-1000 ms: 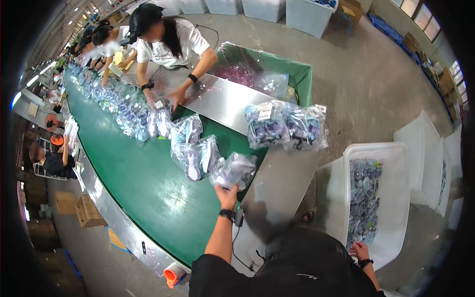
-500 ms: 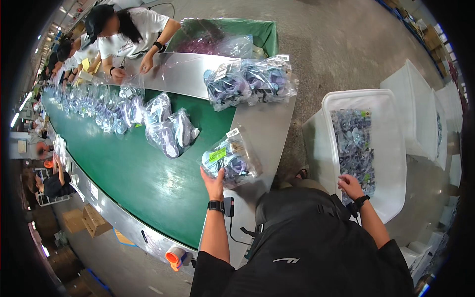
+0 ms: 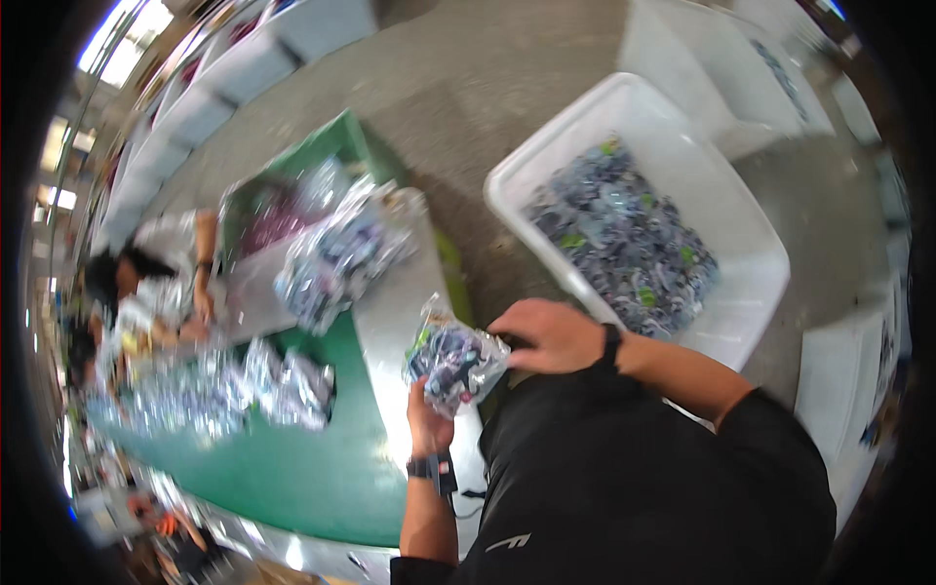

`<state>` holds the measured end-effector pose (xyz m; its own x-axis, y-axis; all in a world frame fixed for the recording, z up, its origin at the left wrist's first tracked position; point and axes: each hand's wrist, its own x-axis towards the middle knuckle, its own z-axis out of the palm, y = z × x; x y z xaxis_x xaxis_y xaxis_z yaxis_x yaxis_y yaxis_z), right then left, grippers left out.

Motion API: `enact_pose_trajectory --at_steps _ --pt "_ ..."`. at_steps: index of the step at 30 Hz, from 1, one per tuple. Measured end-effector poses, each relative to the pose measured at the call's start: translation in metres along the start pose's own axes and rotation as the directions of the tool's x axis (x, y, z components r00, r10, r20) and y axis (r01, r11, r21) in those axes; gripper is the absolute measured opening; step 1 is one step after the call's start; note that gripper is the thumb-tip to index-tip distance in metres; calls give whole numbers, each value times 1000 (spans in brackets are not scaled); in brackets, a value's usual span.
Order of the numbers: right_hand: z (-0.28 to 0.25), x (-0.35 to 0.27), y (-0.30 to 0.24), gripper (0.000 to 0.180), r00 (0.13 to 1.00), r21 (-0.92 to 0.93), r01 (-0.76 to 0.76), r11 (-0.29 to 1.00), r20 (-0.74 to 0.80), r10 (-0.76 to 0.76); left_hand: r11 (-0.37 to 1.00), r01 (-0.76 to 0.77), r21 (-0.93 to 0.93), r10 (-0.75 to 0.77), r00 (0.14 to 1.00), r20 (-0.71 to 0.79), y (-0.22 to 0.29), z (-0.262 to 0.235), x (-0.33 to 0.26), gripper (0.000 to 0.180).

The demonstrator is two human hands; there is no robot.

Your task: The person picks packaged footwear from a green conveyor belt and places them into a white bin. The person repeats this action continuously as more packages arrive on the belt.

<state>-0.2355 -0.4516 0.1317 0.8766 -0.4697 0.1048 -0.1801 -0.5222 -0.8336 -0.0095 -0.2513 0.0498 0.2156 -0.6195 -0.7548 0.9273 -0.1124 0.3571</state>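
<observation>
Motion-blurred clear bag (image 3: 454, 357) between both hands, contents indistinct.

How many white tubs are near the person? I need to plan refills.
2: one tub full of small packets, right of the hands; another behind it, top right. More may be hidden at the blurred rim.

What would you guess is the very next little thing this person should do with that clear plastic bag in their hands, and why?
Probably steady and close the clear plastic bag of small coloured parts. The left hand grips it from below while the right hand rests at its upper edge, and it hangs over the grey metal table end, apart from the white plastic bin.
</observation>
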Motion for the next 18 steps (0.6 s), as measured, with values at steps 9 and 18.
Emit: enact_pose_trajectory --at_steps 9,18 --pt "-28 -50 20 76 990 -272 109 956 -52 -128 892 326 314 -397 896 198 -81 137 16 49" --pt "-82 -145 101 50 953 -282 -277 919 -204 225 714 186 675 -347 932 110 -116 182 34 52"
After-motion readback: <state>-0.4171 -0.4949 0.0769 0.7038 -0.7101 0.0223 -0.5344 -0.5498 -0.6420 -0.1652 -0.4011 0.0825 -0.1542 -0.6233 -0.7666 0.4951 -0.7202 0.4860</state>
